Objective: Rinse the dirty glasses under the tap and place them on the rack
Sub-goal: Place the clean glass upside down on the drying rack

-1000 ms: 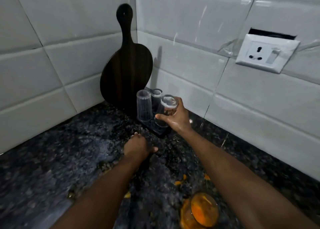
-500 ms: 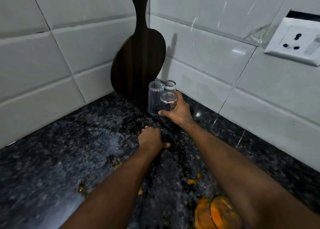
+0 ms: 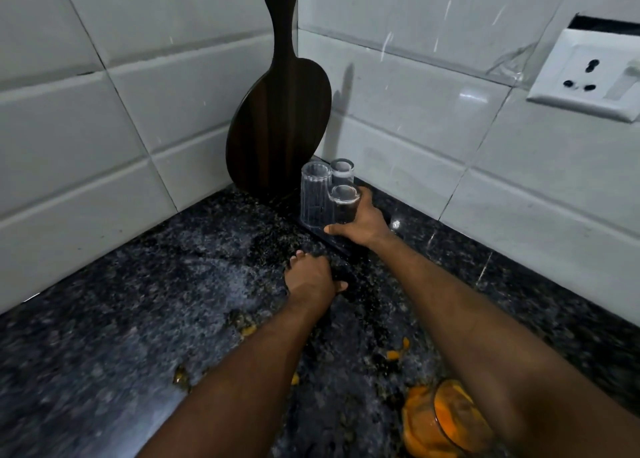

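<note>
Head view: my right hand [image 3: 363,220] holds a clear glass [image 3: 343,205] upside down on a rack [image 3: 341,246] in a tiled corner.

On the dark speckled counter [image 3: 138,319], a wooden board [image 3: 277,122] leans in the corner, with the small dark rack at its foot. Two upturned glasses [image 3: 313,194] stand there, and the glass I hold is just beside them, my fingers curled round its right side. I would seat it flat without knocking its neighbours, then let go. My left hand [image 3: 310,277] rests on the counter, holding nothing. An orange-smeared glass [image 3: 446,419] lies on the counter beside my right forearm.
</note>
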A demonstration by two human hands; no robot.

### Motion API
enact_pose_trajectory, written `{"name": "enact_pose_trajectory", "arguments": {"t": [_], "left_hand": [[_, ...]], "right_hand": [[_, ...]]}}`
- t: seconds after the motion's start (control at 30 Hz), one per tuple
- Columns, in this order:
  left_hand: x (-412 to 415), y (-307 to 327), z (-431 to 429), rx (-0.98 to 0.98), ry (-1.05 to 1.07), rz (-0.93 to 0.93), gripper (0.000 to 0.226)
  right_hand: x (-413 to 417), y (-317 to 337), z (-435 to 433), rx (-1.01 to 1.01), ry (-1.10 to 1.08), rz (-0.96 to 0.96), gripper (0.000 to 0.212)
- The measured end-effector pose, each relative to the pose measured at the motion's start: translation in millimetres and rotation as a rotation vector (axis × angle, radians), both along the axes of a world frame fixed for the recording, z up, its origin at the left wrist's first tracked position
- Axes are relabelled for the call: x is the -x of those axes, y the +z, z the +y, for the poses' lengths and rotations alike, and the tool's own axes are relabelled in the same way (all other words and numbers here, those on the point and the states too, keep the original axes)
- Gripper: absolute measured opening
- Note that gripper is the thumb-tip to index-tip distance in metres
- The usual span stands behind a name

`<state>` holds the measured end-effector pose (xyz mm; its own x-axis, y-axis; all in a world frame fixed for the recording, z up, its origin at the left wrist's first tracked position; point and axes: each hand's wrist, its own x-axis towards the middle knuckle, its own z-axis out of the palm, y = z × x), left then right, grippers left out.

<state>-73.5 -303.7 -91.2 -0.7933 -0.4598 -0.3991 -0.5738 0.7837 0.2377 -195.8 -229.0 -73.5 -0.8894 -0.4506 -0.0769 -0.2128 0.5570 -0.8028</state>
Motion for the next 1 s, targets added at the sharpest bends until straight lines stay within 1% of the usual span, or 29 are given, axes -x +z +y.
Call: {"name": "enact_pose_trajectory", "arguments": {"t": [0.07, 0.1, 0.17, 0.23, 0.27, 0.33, 0.4, 0.43, 0.5, 0.57, 0.63, 0.73, 0.77, 0.83, 0.93, 0.97, 1.0], "left_hand": [[-8, 8, 5, -0.007, 0.008, 0.022, 0.066], [-11, 14, 9, -0.010, 0.002, 0.057, 0.059], [-19, 29, 21, -0.069, -0.021, 0.159, 0.043], [-25, 45, 37, -0.159, -0.053, 0.255, 0.035], [-28, 54, 45, -0.213, -0.087, 0.266, 0.038], [-39, 67, 62, -0.335, -0.203, 0.204, 0.049], [-53, 76, 77, -0.418, -0.345, 0.104, 0.053], [-61, 80, 87, -0.418, -0.408, 0.055, 0.054], [-73, 85, 103, -0.374, -0.508, -0.032, 0.057], [-79, 84, 114, -0.340, -0.546, -0.075, 0.053], [-84, 84, 120, -0.336, -0.561, -0.063, 0.045], [-95, 83, 128, -0.314, -0.641, -0.048, 0.024], [-98, 82, 131, -0.307, -0.646, -0.049, 0.021], [-103, 80, 137, -0.267, -0.621, -0.011, 0.024], [-101, 82, 146, -0.233, -0.588, 0.101, 0.029], [-99, 84, 152, -0.252, -0.573, 0.133, 0.030], [-97, 87, 158, -0.285, -0.560, 0.154, 0.031]], "right_hand": [[-8, 7, 10, -0.052, -0.004, -0.026, 0.115], [-12, 9, 18, -0.058, -0.020, -0.018, 0.115], [-25, 12, 40, -0.058, -0.047, 0.068, 0.105], [-37, 15, 67, -0.070, -0.032, 0.141, 0.087], [-44, 20, 81, -0.082, -0.019, 0.106, 0.073], [-57, 27, 112, -0.075, -0.008, -0.090, 0.045], [-74, 29, 137, -0.006, 0.004, -0.272, 0.033], [-85, 30, 148, 0.017, 0.016, -0.347, 0.028], [-113, 33, 171, 0.031, 0.037, -0.419, 0.030], [-139, 35, 188, 0.038, 0.042, -0.429, 0.039], [-157, 34, 204, 0.066, 0.040, -0.398, 0.046], [-175, 27, 218, 0.134, 0.012, -0.409, 0.048], [-180, 26, 221, 0.142, 0.008, -0.423, 0.048], [-188, 26, 227, 0.154, 0.033, -0.449, 0.044], [-196, 30, 239, 0.202, 0.107, -0.447, 0.028], [-198, 31, 245, 0.236, 0.132, -0.455, 0.028], [-198, 34, 254, 0.278, 0.149, -0.454, 0.034]]}}
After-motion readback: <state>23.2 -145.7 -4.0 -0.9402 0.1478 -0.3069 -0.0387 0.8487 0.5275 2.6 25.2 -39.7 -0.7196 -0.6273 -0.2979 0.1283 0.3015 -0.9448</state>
